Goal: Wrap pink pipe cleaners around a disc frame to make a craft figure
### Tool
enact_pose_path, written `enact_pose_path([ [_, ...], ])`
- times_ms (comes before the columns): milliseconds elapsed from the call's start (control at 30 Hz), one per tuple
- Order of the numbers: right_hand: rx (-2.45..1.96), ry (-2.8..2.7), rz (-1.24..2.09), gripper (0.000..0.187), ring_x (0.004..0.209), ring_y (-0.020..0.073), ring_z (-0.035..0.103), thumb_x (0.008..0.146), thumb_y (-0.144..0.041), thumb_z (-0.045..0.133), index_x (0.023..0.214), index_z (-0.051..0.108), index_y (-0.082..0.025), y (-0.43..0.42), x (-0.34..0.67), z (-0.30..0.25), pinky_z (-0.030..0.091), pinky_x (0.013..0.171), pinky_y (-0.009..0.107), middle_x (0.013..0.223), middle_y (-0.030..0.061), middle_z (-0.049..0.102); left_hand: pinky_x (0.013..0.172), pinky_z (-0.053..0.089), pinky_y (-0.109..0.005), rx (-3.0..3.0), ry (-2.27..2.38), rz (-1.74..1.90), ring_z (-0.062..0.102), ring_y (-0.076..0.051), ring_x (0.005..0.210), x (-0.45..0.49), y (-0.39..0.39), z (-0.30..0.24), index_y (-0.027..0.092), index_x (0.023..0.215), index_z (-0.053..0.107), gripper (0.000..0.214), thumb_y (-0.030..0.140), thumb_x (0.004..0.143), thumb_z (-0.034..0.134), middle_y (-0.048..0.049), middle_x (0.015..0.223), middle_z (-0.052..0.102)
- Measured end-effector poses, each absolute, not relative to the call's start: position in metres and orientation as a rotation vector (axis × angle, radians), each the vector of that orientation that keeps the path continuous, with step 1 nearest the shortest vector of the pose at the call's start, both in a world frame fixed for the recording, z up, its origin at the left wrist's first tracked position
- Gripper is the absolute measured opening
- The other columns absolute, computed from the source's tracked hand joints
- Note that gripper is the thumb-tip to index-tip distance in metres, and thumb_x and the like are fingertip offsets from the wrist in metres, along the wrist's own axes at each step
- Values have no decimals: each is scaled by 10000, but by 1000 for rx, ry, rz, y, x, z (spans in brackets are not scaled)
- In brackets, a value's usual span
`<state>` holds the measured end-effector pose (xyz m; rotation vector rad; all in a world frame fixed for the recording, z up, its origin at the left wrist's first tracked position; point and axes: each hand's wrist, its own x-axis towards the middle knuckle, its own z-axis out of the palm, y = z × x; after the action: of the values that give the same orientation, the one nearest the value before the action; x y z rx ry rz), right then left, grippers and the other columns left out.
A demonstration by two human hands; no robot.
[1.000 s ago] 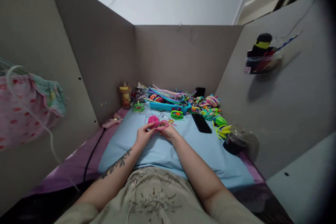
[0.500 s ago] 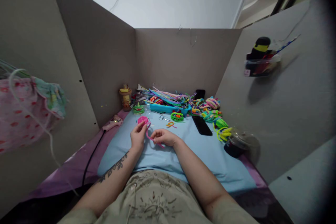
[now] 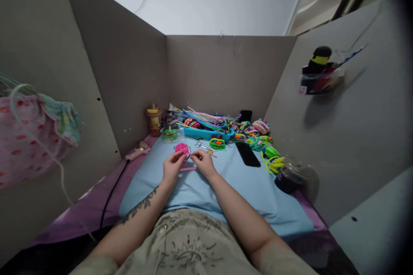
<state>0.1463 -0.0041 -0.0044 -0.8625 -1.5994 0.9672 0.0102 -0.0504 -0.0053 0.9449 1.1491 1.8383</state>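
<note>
My left hand [image 3: 172, 166] is closed, thumb and fingers pinching the near edge of a bright pink pipe-cleaner piece [image 3: 182, 148], a flat, rounded fuzzy shape. Just right of it my right hand [image 3: 204, 163] has its fingertips pinched together at the strands beside that edge, close to the left fingertips. A loose pink pipe-cleaner end [image 3: 188, 169] sticks out below, between the two hands. What exactly lies between the right fingertips is partly hidden. Beyond the hands lie scissors [image 3: 199, 144] and a green pipe-cleaner piece [image 3: 217, 143]; a small orange piece [image 3: 210, 152] is near the right knuckles.
A blue tray [image 3: 206, 135] heaped with pipe cleaners [image 3: 209, 120] stands at the back. To the right are a black phone [image 3: 247, 154], colourful finished pieces [image 3: 256, 142] and a dark jar [image 3: 288, 180]. A pink glue gun [image 3: 138, 152] lies left, on a purple cloth [image 3: 97, 193].
My right hand has moved up and left, closer to my left hand. The pink piece has shifted slightly right, and its strand now lies across below the hands.
</note>
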Motion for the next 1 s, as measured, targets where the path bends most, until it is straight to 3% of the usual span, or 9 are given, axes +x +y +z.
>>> enact_pose_path([
  [267, -837, -1669, 784, 118, 803, 205, 597, 759, -246, 616, 789, 730, -243, -7, 149, -2, 461, 790, 336, 812, 58, 690, 736, 537, -332, 947, 1093, 1793, 681, -189, 720, 10, -50, -6, 117, 885, 718, 432, 341, 531, 825, -95, 826, 744],
  [533, -836, -1739, 634, 184, 937, 234, 567, 802, -240, 576, 880, 738, -281, -8, 150, -2, 385, 935, 423, 924, 55, 712, 751, 538, -360, 872, 997, 1741, 695, -212, 738, 7, -43, -12, 120, 916, 714, 503, 377, 501, 837, -110, 846, 746],
  [1000, -835, -1735, 503, 119, 885, 217, 548, 788, -209, 554, 822, 668, -220, -11, 145, -4, 407, 846, 358, 844, 56, 659, 707, 536, -341, 932, 994, 1673, 691, -208, 710, 6, -45, -12, 123, 886, 715, 471, 379, 509, 835, -102, 809, 744],
])
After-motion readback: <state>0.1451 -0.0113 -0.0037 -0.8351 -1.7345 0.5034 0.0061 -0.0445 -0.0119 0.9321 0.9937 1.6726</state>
